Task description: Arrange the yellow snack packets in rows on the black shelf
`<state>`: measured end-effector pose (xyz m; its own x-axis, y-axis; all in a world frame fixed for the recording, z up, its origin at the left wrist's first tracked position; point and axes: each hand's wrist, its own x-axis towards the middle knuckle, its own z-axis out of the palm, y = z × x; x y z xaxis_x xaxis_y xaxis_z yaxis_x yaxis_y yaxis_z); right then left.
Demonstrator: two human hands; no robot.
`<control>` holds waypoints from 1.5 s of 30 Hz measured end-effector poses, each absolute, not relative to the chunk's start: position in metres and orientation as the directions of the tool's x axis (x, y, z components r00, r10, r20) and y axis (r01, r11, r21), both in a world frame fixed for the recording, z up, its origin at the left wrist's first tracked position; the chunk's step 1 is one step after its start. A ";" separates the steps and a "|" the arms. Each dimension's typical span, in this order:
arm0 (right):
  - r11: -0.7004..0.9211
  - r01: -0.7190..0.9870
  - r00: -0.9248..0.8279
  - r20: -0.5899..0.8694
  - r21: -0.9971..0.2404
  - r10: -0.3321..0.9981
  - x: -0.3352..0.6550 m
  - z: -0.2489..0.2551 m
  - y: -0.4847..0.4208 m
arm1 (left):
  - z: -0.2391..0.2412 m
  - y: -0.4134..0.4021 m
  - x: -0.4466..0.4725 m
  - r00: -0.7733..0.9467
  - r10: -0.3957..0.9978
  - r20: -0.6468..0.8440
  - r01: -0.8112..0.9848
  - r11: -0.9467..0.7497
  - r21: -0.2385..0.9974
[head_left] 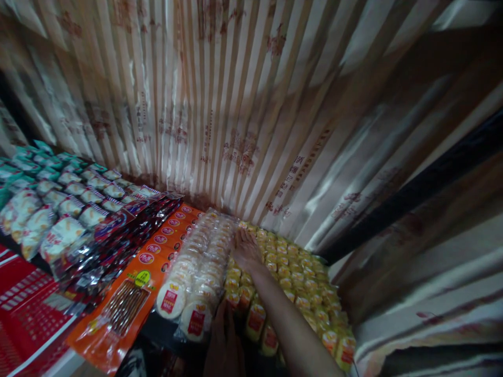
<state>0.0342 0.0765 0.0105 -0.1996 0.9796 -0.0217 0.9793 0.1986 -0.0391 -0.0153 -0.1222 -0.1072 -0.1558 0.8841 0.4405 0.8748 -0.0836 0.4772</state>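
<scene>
My right hand reaches far onto the shelf. Its fingers lie flat at the back, between a long clear pack of round white cakes with red labels and a bed of small yellow-wrapped snacks. My right forearm lies across the yellow snacks. My left hand is low at the front, in shadow. Its fingers stretch up against the near end of the clear cake pack, beside the front yellow packs.
Orange flat packs with a window of brown sticks lie left of the cakes. Further left are dark glossy packets, white and teal bagged snacks and a red basket. A striped printed curtain hangs behind the shelf.
</scene>
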 end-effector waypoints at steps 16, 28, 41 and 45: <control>0.152 0.985 -0.148 0.055 -0.077 0.988 0.046 0.009 0.119 | -0.121 -0.118 -0.022 -0.102 0.851 0.515 0.880 -0.164 0.446; 0.156 0.954 -0.110 0.183 -0.258 0.977 0.051 0.025 0.101 | -0.092 -0.125 -0.026 -0.098 0.879 0.466 0.827 -0.189 0.530; 0.306 0.786 0.052 0.552 -0.537 0.832 0.100 -0.003 -0.114 | -0.083 -0.131 -0.035 -0.051 0.873 0.485 0.784 -0.266 0.561; 0.260 0.797 0.092 0.535 -0.545 0.840 0.102 -0.036 -0.155 | -0.079 -0.132 -0.037 0.036 0.873 0.486 0.731 -0.355 0.583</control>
